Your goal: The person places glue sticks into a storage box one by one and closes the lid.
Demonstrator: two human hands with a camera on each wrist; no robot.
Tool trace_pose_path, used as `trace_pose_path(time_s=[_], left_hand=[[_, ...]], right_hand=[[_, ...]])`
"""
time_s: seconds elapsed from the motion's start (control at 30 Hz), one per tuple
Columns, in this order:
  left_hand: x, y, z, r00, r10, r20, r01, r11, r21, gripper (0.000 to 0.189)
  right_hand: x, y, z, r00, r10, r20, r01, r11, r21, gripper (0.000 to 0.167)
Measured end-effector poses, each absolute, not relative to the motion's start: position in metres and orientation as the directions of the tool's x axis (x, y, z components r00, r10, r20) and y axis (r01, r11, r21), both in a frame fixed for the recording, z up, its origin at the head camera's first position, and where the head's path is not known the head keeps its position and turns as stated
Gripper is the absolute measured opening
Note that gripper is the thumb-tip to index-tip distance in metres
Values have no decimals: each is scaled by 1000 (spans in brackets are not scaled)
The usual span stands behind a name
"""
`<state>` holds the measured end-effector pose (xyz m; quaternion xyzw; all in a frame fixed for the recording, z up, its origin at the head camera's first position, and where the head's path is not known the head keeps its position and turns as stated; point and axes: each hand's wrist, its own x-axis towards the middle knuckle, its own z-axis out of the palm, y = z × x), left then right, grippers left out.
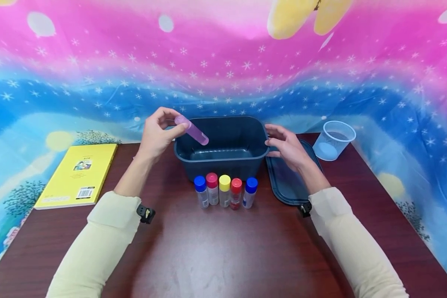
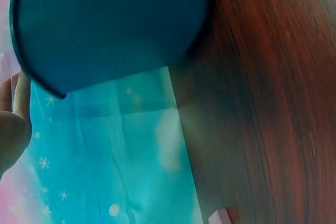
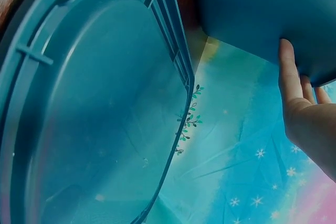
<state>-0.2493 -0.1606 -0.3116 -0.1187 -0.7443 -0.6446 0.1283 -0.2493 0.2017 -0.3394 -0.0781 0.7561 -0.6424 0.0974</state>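
My left hand [image 1: 156, 132] pinches a translucent purple tube [image 1: 194, 131] by its upper end. The tube slants down to the right, its lower end over the opening of a dark blue plastic box [image 1: 223, 165]. At the box's right end, my right hand [image 1: 288, 147] touches the wall near the rim with fairly straight fingers; the right wrist view shows a fingertip [image 3: 286, 51] against that wall. Before the box stand several small clear bottles in a row, with blue [image 1: 200, 184], dark red [image 1: 211, 180], yellow [image 1: 224, 182], red [image 1: 236, 185] and blue [image 1: 251, 185] caps.
A dark blue lid [image 1: 288, 182] lies right of the box, under my right hand. Behind it stands a light blue mesh cup [image 1: 333, 142]. A yellow book [image 1: 78, 176] lies at the left. A small pink object [image 2: 220, 216] shows in the left wrist view.
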Motion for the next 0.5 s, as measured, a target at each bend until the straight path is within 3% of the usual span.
trace_pose_path(time_s=[0.27, 0.5], left_hand=[[-257, -144, -313, -948, 13, 318, 312, 238, 920, 34], [-263, -130, -308, -974, 76, 212, 225, 352, 908, 35]], right_hand=[[-250, 202, -340, -970, -239, -45, 5, 167, -986, 58], [-250, 202, -340, -970, -238, -41, 2, 161, -987, 58]])
